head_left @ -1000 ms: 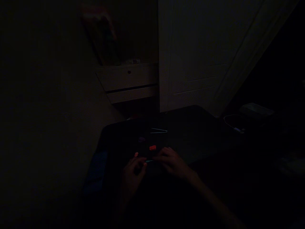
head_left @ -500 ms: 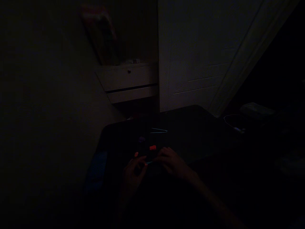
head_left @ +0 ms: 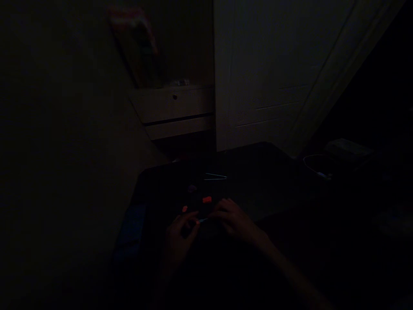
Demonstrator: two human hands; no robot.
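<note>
Table (head_left: 274,185) runs right past one red piece (head_left: 207,199), left hand (head_left: 177,236) and right hand (head_left: 235,219), fingers half-curled at one bluish sliver (head_left: 203,220), can't tell grip.

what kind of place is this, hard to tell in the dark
Probably a room in a home, though it is too dark to say which room. A drawer unit stands next to a pale door or panel, with a dark table in front.

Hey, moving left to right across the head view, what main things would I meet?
Dark blue flat-sided object, bare left hand, thin pale-blue stick, bare right hand, curved thin white cable, dim pale box-like object.
</note>
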